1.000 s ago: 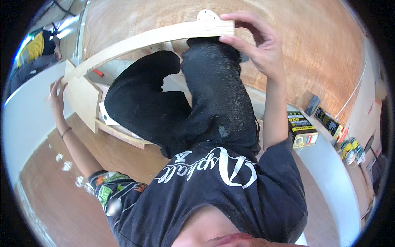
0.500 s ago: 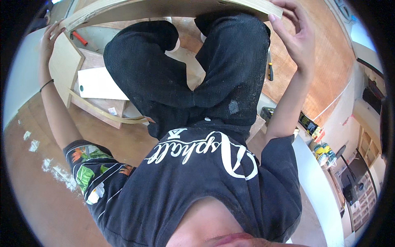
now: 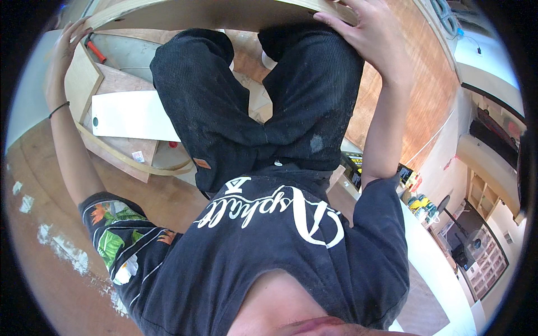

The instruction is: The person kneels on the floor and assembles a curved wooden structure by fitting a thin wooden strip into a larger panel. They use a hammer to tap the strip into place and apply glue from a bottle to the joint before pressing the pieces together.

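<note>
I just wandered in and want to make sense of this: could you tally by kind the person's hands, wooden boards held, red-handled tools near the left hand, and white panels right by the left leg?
Hands: 2 (left hand, right hand)
Curved wooden board: 1
Red-handled tool: 1
White panel: 1
Total: 5

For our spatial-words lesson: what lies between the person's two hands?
In the head view, a curved wooden panel spans from left hand to right hand.
</note>
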`<act>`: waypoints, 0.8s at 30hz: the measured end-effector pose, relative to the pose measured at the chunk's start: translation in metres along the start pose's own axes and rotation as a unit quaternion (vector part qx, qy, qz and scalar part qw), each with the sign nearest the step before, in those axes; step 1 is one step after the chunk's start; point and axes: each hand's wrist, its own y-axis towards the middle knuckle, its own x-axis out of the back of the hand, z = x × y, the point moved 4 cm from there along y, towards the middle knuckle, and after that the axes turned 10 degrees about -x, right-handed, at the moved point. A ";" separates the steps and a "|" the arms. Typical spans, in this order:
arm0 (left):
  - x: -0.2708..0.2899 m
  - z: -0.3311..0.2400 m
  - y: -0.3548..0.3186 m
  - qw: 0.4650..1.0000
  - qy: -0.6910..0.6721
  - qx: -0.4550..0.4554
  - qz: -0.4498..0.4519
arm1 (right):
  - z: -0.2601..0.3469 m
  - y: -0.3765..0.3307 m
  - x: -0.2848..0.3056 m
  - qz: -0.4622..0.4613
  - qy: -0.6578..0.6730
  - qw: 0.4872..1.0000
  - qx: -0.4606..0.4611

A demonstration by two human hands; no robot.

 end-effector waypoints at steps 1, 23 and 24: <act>0.001 -0.005 0.000 1.000 0.009 -0.021 0.000 | -0.003 0.002 -0.004 0.017 0.013 0.999 -0.028; 0.044 -0.092 0.008 0.995 0.095 0.031 0.022 | -0.022 0.003 -0.015 0.007 0.056 0.998 0.040; 0.053 -0.103 0.007 0.994 0.096 0.057 0.022 | -0.021 0.003 -0.015 0.009 0.049 0.998 0.039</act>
